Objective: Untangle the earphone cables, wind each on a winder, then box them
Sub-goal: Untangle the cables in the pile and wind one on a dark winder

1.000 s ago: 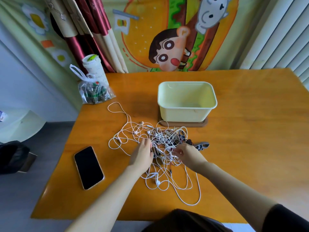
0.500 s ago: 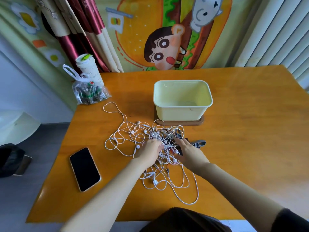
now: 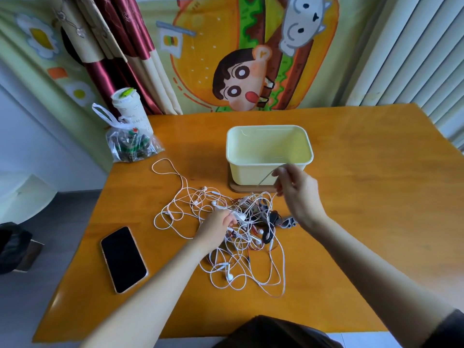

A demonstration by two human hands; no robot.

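Pinching earphone cables: left hand, right hand.

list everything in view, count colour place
earphone cables: several tangled, mostly white, table centre
winder: at least one, grey-black, tangle's right edge
box: one, pale yellow, behind tangle on brown board
phone: one, black, front left
plastic bag: one, clear, far left corner
cup: one, white, by the bag
table: one, orange
left hand: grips cables in tangle
right hand: pinches a lifted cable
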